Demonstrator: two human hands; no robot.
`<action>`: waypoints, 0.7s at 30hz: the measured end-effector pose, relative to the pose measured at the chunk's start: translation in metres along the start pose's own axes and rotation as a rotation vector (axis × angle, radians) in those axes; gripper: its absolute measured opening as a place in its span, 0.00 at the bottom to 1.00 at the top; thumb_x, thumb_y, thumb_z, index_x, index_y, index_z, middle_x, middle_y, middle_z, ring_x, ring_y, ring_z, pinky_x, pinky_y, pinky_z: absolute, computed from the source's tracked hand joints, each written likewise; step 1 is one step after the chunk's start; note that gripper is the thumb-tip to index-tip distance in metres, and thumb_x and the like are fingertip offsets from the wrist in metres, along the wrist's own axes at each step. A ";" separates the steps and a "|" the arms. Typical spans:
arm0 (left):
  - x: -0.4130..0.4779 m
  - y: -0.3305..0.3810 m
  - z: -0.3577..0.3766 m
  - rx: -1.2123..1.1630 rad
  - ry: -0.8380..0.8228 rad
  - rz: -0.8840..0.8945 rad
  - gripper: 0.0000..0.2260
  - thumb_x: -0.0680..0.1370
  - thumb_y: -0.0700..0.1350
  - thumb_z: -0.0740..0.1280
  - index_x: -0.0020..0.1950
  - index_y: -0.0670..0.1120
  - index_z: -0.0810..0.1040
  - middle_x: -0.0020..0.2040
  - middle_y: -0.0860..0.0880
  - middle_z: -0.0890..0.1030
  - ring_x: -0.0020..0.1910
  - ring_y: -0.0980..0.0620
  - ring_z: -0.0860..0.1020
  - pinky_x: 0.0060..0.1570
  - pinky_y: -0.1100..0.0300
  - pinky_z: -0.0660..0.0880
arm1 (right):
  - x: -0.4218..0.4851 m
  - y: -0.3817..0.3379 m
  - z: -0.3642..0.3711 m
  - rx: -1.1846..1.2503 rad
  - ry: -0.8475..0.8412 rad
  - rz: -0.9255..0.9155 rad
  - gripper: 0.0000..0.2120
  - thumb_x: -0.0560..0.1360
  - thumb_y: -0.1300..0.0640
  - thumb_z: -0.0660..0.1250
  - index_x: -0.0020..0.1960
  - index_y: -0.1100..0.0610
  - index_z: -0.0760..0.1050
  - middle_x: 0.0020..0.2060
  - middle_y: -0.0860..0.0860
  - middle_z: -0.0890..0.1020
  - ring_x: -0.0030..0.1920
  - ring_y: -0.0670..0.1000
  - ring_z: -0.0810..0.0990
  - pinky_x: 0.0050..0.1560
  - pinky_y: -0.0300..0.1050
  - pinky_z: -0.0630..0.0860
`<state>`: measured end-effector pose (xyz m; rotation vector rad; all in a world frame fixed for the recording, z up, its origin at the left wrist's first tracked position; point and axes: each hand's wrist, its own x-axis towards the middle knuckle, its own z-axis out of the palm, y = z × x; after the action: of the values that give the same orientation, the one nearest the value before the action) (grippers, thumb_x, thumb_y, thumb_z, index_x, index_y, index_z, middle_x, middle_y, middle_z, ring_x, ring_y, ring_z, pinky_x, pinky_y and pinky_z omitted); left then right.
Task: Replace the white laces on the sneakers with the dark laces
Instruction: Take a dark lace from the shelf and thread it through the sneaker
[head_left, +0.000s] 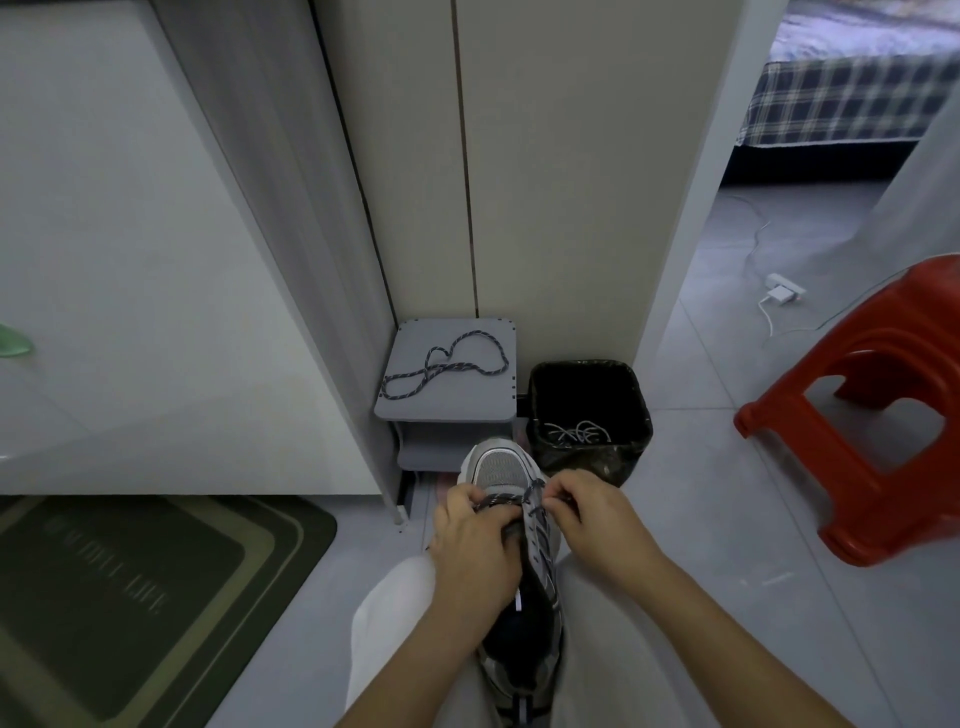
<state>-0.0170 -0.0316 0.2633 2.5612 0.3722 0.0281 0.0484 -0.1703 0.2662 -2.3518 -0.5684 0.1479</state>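
Note:
A grey and silver sneaker (501, 470) rests on my lap, toe pointing away. A dark lace (535, 525) runs through its eyelets. My left hand (475, 551) grips the shoe's left side and pinches the dark lace near the toe end. My right hand (587, 517) pinches the same lace on the right side by the eyelets. A second dark lace (441, 369) lies loose on top of a small grey stool (498, 395). White laces (576, 432) lie at the bottom of a black bin (641, 410).
A red plastic stool (878, 415) stands to the right. A dark green mat (130, 597) covers the floor at left. A white cabinet (130, 260) and a wall panel rise behind the grey stool. A charger and cable (779, 296) lie on the floor beyond.

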 end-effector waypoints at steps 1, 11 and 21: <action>0.000 -0.002 0.002 -0.007 0.017 0.018 0.11 0.77 0.48 0.62 0.56 0.59 0.79 0.59 0.50 0.64 0.60 0.48 0.62 0.59 0.59 0.65 | 0.000 -0.001 0.000 -0.005 -0.015 -0.016 0.04 0.76 0.58 0.64 0.43 0.53 0.73 0.40 0.44 0.73 0.40 0.45 0.72 0.43 0.42 0.72; -0.023 -0.001 -0.004 -0.086 0.139 0.136 0.18 0.72 0.52 0.54 0.54 0.59 0.80 0.56 0.51 0.65 0.55 0.50 0.62 0.56 0.61 0.64 | -0.013 -0.006 -0.002 -0.079 -0.063 -0.118 0.04 0.74 0.56 0.65 0.41 0.50 0.73 0.37 0.41 0.73 0.40 0.45 0.73 0.42 0.44 0.72; -0.003 0.014 -0.020 0.075 0.072 0.079 0.07 0.76 0.47 0.62 0.48 0.48 0.79 0.55 0.51 0.68 0.56 0.49 0.66 0.53 0.58 0.68 | -0.016 -0.015 0.005 0.168 -0.034 0.131 0.10 0.68 0.42 0.70 0.45 0.46 0.77 0.35 0.43 0.81 0.38 0.41 0.78 0.43 0.42 0.76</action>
<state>-0.0181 -0.0338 0.2877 2.6531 0.3040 0.1387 0.0277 -0.1637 0.2714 -2.2255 -0.4016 0.2844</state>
